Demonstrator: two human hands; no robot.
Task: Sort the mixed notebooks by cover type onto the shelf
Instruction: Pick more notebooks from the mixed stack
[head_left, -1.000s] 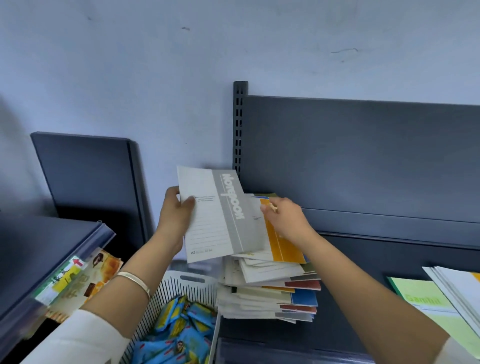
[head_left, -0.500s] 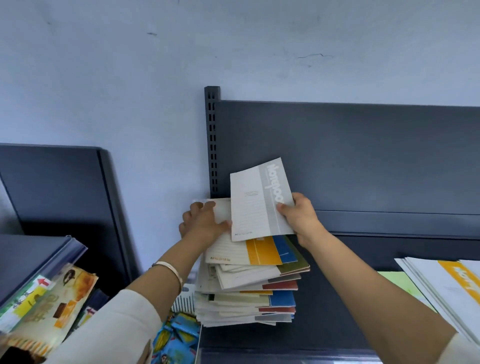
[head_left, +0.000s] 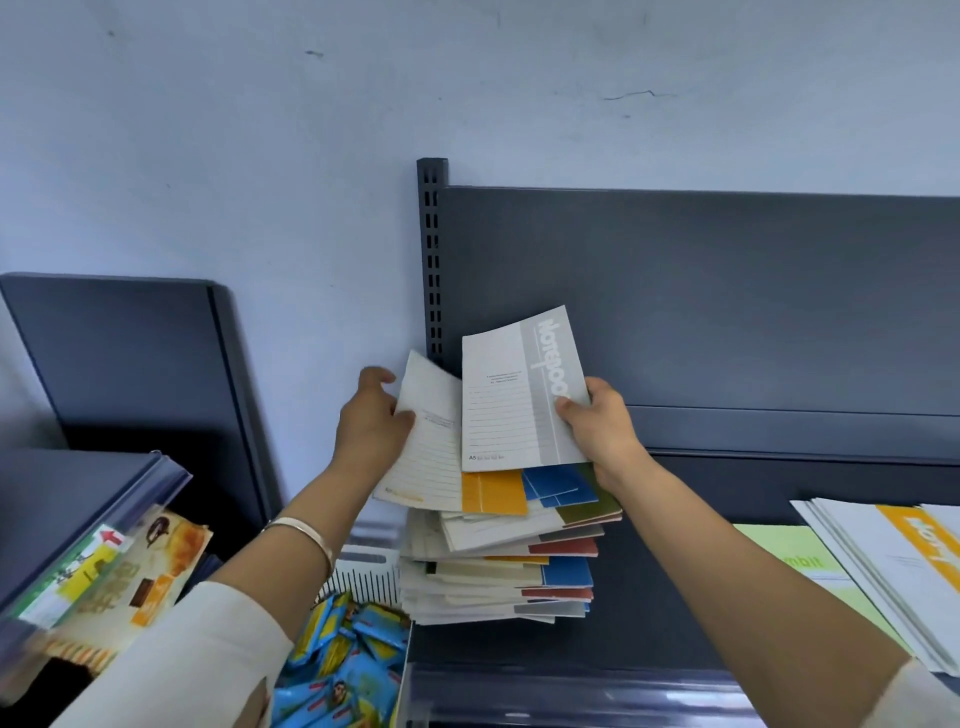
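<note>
Right hand (head_left: 597, 431): thumb over the grey band, fingers behind, pinching the grey notebook (head_left: 514, 395) by its right edge; held upright and clear above the mixed stack (head_left: 498, 561), cover facing me, likely so its type can be read

Left hand (head_left: 371, 415): thumb on the front, fingers curled behind the orange-banded notebook (head_left: 431, 452); its left edge is tipped up off the stack, right edge tucked behind the grey one, so probably next in line

Stack sits at the left end of the shelf (head_left: 675, 571), against the upright; most of it is unsorted

Sorted pile (head_left: 893, 561) lies well apart to the right, so I judge the grey one needs a rightward carry
</note>
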